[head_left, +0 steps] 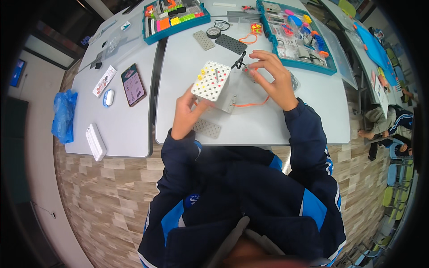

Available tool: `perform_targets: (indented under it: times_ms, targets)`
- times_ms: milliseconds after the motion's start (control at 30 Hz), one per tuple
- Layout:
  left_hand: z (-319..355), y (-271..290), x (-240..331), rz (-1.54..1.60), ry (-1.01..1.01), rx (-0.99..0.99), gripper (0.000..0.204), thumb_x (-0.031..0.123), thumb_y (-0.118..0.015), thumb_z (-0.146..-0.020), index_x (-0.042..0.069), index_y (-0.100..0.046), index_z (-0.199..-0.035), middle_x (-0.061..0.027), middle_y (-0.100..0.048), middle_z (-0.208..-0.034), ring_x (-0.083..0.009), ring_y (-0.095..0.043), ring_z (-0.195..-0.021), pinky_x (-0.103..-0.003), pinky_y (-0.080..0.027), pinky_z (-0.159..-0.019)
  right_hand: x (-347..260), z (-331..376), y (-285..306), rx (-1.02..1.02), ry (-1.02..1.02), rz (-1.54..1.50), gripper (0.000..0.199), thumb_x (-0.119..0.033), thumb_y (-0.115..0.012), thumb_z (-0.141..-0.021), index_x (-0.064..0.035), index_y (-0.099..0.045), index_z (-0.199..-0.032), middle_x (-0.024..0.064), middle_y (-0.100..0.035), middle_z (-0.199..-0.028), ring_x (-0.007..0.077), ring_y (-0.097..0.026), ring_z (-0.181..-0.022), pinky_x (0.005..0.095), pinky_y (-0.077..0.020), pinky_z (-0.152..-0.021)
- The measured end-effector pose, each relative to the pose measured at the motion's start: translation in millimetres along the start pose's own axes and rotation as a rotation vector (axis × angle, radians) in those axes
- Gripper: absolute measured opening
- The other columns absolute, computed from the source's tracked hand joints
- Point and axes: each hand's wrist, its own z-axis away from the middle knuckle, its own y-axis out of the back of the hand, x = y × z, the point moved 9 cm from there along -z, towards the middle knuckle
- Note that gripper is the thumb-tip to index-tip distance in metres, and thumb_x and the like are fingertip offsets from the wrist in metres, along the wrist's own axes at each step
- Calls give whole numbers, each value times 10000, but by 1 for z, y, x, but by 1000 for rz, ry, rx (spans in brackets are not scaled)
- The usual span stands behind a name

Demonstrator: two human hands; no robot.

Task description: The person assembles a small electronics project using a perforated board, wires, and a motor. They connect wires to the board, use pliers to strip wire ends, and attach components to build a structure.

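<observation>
In my left hand (187, 115) I grip a white box (212, 81) by its lower left side, fingers wrapped round it. Its top is a perforated plate with dark and coloured holes, several small yellow pegs (202, 74) and a thin grey pin (217, 75) standing up. My right hand (278, 81) is raised to the right of the box, thumb and forefinger pinched together; what lies between the tips is too small to name. A black forked piece (239, 61) sits between that hand and the box. An orange cable (251, 105) runs out from beside a small grey perforated piece (230, 103).
Two teal-edged parts trays (196, 23) (308, 65) stand at the back. Black tape (213, 32), a dark perforated plate (231, 43), a grey plate (203, 40) and an orange band (250, 39) lie before them. A phone (133, 85) and blue bag (65, 116) rest on the left table.
</observation>
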Motion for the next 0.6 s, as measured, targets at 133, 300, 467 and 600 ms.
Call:
perform_targets:
  times_ms: [133, 300, 467, 600]
  targets:
    - [-7, 23, -4, -126, 85, 110, 423, 131, -740, -930, -33, -605, -1296, -73, -666, -1199, -160, -622, -1116, -311, -474, -949, 20, 1, 3, -37, -165, -29, 269, -31, -707, -902, -33, -711, -1171, 102, -715, -1225, 258, -664, -1147, 341, -525, -966]
    - [-15, 27, 0, -57, -5, 211, 465, 127, -725, -944, -22, -528, -1338, -113, -622, -1277, -178, -576, -1204, -330, -448, -1019, 29, 9, 3, -17, -329, -359, 271, 5, -640, -926, -24, -705, -1188, 99, -718, -1232, 224, -672, -1129, 330, -527, -956]
    - [-20, 30, 5, -142, -57, 263, 464, 147, -750, -926, -28, -535, -1298, -135, -632, -1277, -209, -585, -1208, -344, -439, -1040, 37, -8, 4, -83, -304, -218, 242, -19, -610, -951, -29, -716, -1169, 95, -713, -1249, 203, -670, -1123, 330, -526, -953]
    - [-11, 21, 11, -405, -158, 234, 468, 196, -795, -887, -25, -555, -1223, -159, -652, -1216, -253, -612, -1154, -367, -457, -1002, 94, -56, -6, -147, -384, -109, 232, -132, -647, -959, -23, -731, -1145, 109, -751, -1132, 203, -710, -1023, 313, -542, -904]
